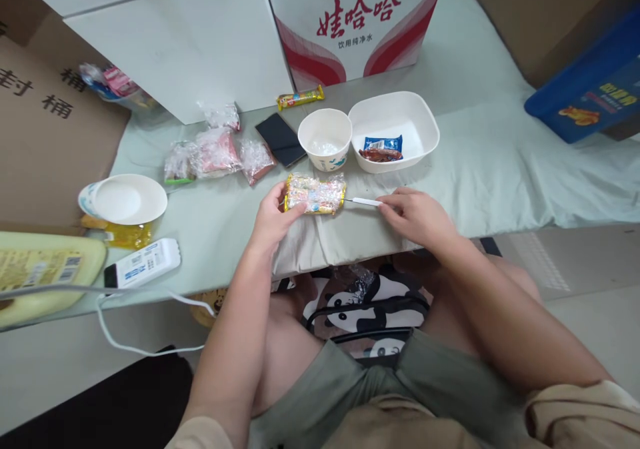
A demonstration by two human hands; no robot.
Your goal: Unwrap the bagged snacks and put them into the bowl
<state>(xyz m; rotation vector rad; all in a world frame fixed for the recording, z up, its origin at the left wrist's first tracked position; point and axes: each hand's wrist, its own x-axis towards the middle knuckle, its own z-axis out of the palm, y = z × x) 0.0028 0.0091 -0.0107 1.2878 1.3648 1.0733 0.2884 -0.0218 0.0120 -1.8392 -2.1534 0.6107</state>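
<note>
A bundle of yellow-edged snack packets (317,194) in clear plastic wrap lies at the front of the table. My left hand (275,217) grips its left end, thumb on top. In my right hand (415,214), the fingers are closed on a slim white-handled tool (365,201), perhaps a small knife. Its thin metal tip meets the right edge of the bundle; whether it has gone into the wrap I cannot tell. Just behind the bundle stands a white paper cup (325,141) with clear plastic inside. Beside it, a white rectangular bowl (425,129) holds a blue packet (384,145) and a reddish-brown packet (380,155).
Several plastic-wrapped packets (217,152) and a black phone (281,140) lie left of the cup. A yellow snack stick (301,98) rests before the white carton (350,35). Farther left are a tipped paper cup (150,199), a white device (150,263) and a cable (150,353).
</note>
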